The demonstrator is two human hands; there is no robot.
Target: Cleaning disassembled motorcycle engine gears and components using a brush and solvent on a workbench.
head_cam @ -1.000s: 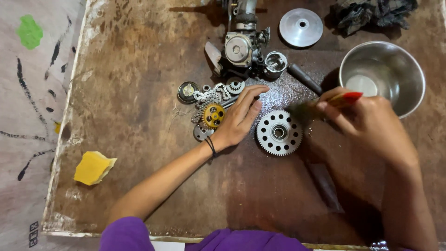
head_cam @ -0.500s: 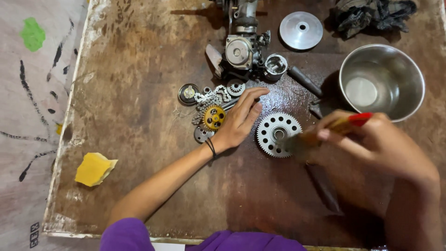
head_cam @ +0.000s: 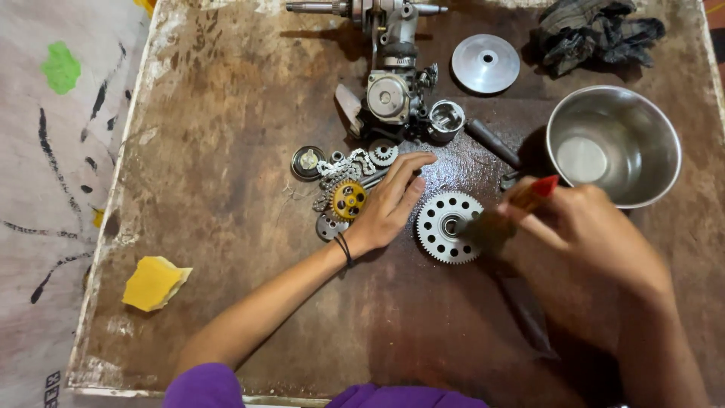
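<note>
- Left hand (head_cam: 390,205): flat on worktop (head_cam: 226,151), fingers spread & open, holding nothing; fingertips touch the small-parts pile, palm just beside large toothed gear
- Right hand (head_cam: 581,223): closed on a red-handled tool (head_cam: 538,189), tip towards gear hub; tip blurred
- Large toothed gear (head_cam: 450,227): steel, ring of round holes, flat on worktop between both hands
- Small-parts pile: yellow sprocket (head_cam: 349,199), chain (head_cam: 343,165), round cap (head_cam: 307,162), near left hand
- Engine assy (head_cam: 393,94): top centre, w/ piston (head_cam: 445,119) at its right
- Steel disc (head_cam: 485,63): top, apart from bowl
- Steel bowl (head_cam: 613,145): right, just above right hand
- Dark rag (head_cam: 596,36): top right corner
- Yellow sponge (head_cam: 153,282): lower left, well apart
</note>
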